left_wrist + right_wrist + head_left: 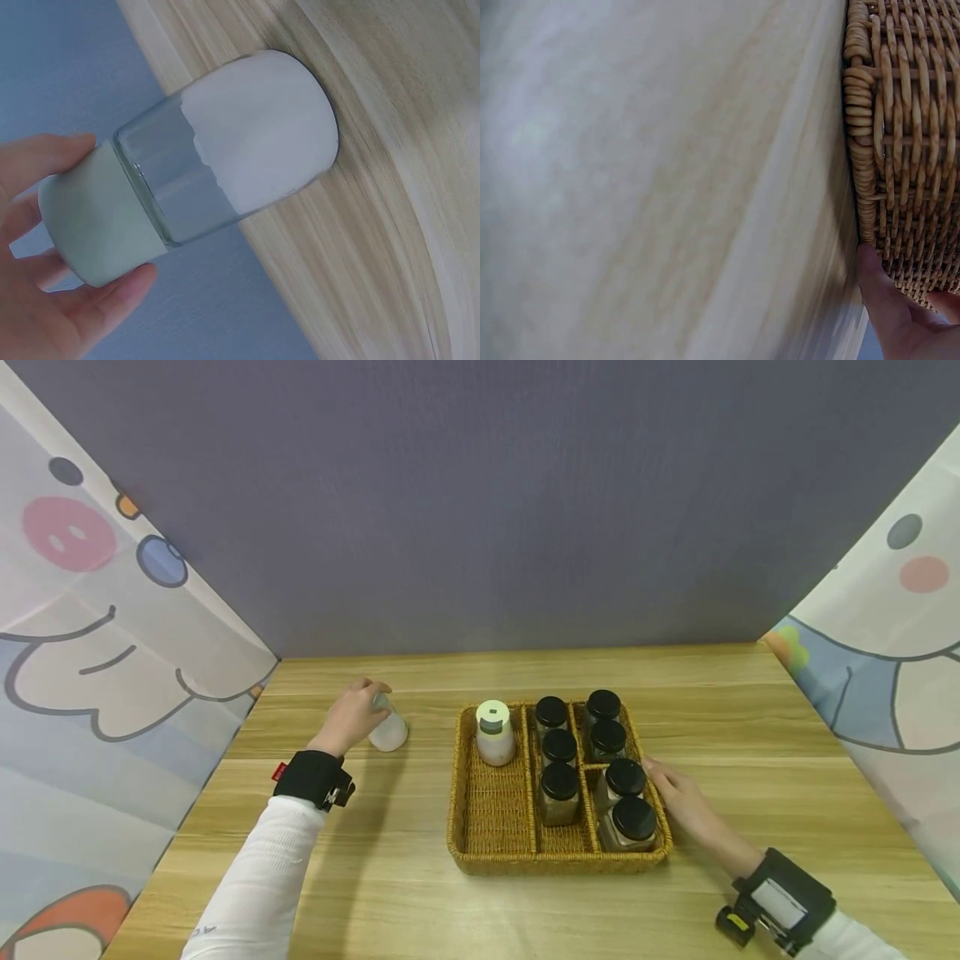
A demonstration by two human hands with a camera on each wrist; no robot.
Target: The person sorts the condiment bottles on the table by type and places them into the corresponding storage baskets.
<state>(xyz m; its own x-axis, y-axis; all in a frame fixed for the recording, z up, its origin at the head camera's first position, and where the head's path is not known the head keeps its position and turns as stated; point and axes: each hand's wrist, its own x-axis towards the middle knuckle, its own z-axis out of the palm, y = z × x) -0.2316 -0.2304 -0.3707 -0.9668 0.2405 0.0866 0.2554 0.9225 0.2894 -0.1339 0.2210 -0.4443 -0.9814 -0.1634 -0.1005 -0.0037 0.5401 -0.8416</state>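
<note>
My left hand [352,717] grips the pale green cap of a clear glass seasoning bottle [255,135], fingers and thumb round the cap. White powder fills the bottle's lower part. Its base is at the wooden tabletop, left of the basket; whether it touches is hard to tell. My right hand [681,795] is at the right side of a woven basket [915,142], its fingertips touching the outer wall. In the basket's left compartment stands a similar white bottle [495,737] with a pale cap.
Several black-lidded spice jars stand in the basket: a column of jars [558,785] in the middle compartment, a pair of jars [606,737] at the back right and another pair of jars [632,822] at the front right. A grey wall [510,510] rises behind the table [697,693].
</note>
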